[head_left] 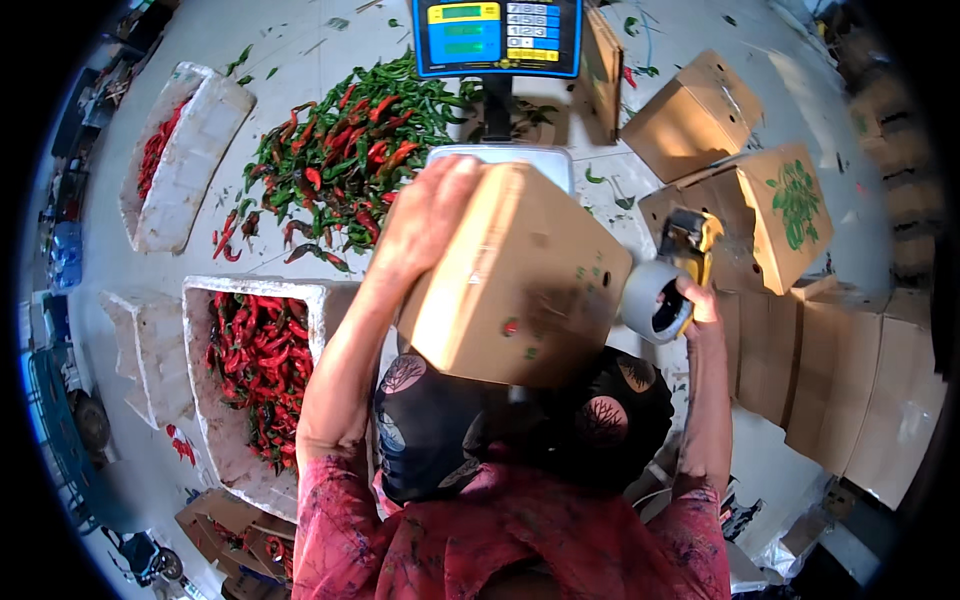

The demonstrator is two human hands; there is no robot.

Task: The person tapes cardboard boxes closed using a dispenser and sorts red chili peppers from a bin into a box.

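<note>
A closed cardboard box [535, 275] sits tilted over my knees, just in front of the scale's metal platform [560, 165]. My left hand [432, 215] grips its upper left edge, fingers bent over the top. In my right hand [702, 308] is a tape dispenser [706, 250] with a yellow-and-black frame and a wide roll of tape, held close by the box's right side. Clear tape shows as a shiny strip along the box's left part. The box hides its own underside and most of the platform.
Green and red peppers [350, 140] lie heaped on the floor ahead. Left stand foam boxes of red peppers, the nearest foam box [200, 400] beside my left arm. The scale's display [498, 40] rises ahead. Cardboard boxes [745, 210] line the right side.
</note>
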